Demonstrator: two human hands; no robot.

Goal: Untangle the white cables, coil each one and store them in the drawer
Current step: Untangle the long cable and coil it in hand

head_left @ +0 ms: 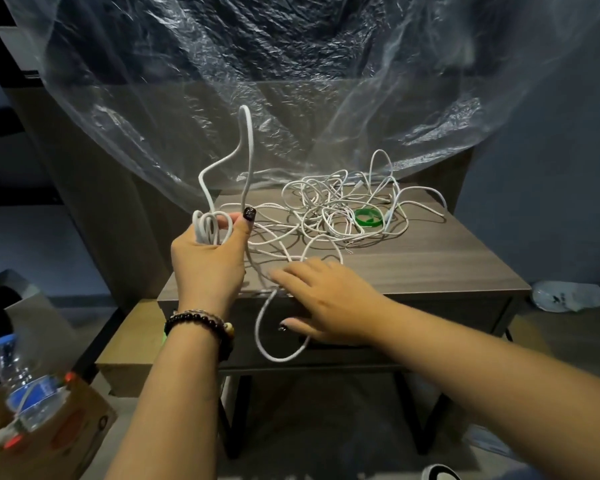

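While the left hand is pinching a small white coil above the table's left edge, the right hand is lying spread, seemingly touching a strand trailing from the tangled cables toward the drawer.

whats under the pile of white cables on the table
A green ring lies among the white cables on the wooden tabletop. Anything else beneath the tangle is covered.
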